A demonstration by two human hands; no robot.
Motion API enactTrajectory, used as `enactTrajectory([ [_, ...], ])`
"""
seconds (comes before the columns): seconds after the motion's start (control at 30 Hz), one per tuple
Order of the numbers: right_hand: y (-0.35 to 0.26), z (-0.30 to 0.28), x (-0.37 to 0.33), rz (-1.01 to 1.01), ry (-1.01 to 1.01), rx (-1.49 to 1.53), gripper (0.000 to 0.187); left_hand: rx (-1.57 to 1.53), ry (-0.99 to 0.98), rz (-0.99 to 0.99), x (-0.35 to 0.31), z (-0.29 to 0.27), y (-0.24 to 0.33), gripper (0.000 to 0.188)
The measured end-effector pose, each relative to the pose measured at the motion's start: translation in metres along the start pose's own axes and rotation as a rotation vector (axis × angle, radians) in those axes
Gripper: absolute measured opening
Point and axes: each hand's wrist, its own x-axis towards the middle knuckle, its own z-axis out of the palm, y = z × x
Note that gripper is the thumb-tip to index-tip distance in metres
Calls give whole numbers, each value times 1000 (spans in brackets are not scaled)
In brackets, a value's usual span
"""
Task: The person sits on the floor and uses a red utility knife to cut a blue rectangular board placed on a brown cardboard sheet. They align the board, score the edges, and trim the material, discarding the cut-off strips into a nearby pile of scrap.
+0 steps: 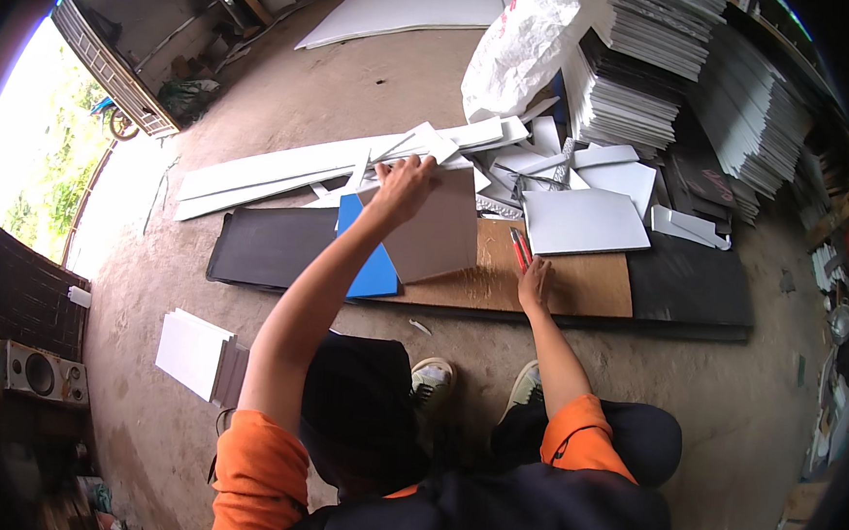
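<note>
My left hand reaches to the far edge of a grey-brown panel, its fingers bent over that edge, close to some white strips. The panel lies partly over a blue sheet. In my right hand is a slim red utility knife, pointing away from me. Beneath it is a brown board with a scuffed surface. A white rectangular panel lies just beyond the knife.
Long white strips and offcuts heap up behind the board. A black base slab lies under everything. Tall stacks of white sheets and a white plastic bag stand far right. Small white panels sit on the floor at left.
</note>
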Motion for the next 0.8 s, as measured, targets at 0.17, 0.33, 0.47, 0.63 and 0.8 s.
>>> enactTrajectory([
  [0.17, 15, 14, 22, -14, -164, 16, 22, 65, 61, -23, -1, 10, 11, 32],
  [0.33, -3, -7, 29, 351, -655, 690, 17, 47, 158, 62, -8, 7, 11, 31],
  [0.47, -22, -45, 18, 380, -613, 1252, 16, 6, 50, 40, -3, 1, 12, 33],
  [0.63, -71, -116, 2, 200, -452, 1273, 14, -29, 114, 44, 9, 10, 5, 31],
  [0.8, -98, -156, -5, 52, 42, 876, 21, -95, 146, 31, 18, 16, 5, 25],
])
